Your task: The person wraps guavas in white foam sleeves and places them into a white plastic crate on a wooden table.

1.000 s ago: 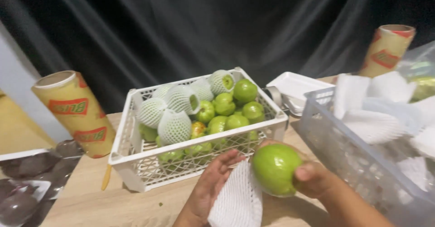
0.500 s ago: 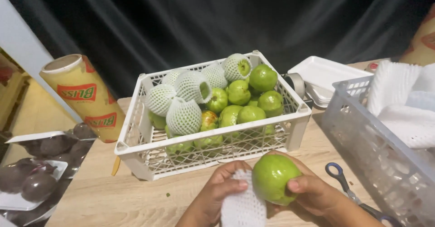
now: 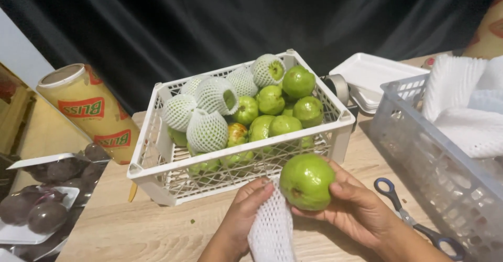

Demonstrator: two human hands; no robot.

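While the left hand pinches netting, the guava fills the right grip.

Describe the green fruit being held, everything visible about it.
The green fruit is round, smooth and slightly glossy, with a small dark blossom end facing lower left. It is bare, not yet netted. The right hand cups it from beneath and behind, above the wooden table, touching the white foam net held by the left hand.

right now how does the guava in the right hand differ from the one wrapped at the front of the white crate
The guava in the right hand is bare, its green skin showing; the wrapped guava is covered by a white foam net. The held one is above the table; the wrapped one rests in the white crate among other fruit. Both are round, similar in size.
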